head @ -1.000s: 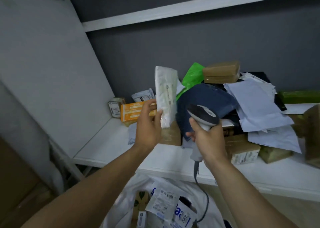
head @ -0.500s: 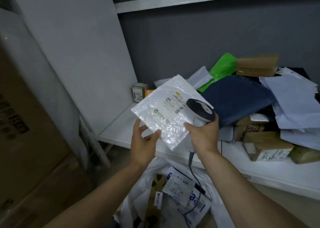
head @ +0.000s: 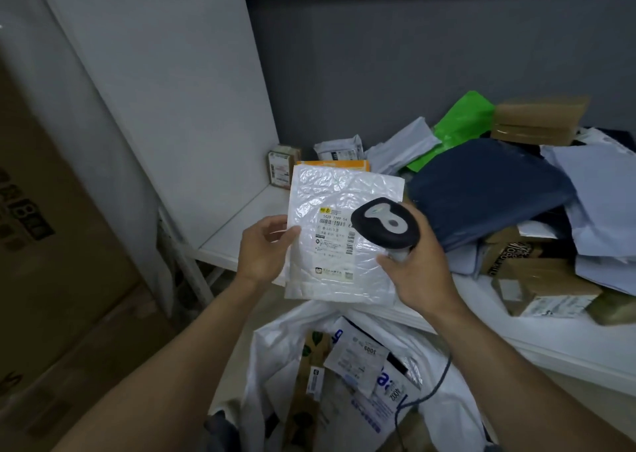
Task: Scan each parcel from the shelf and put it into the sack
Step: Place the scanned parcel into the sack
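White parcel [head: 340,190] pinched by left hand [head: 263,250] | right hand [head: 418,274] grips scanner [head: 385,222], covering label [head: 335,236] edge | navy bag [head: 488,186] behind | sack [head: 275,345] below

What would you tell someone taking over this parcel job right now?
Left hand pinches the white crinkled plastic mailer by its left edge, label facing up.
Right hand grips the black-and-grey handheld scanner, its head over the label; whether it has read the label cannot be told.
Done: several parcels lie in the white plastic sack below.
Left: drop this mailer in, then work through the parcel pile on the white shelf.
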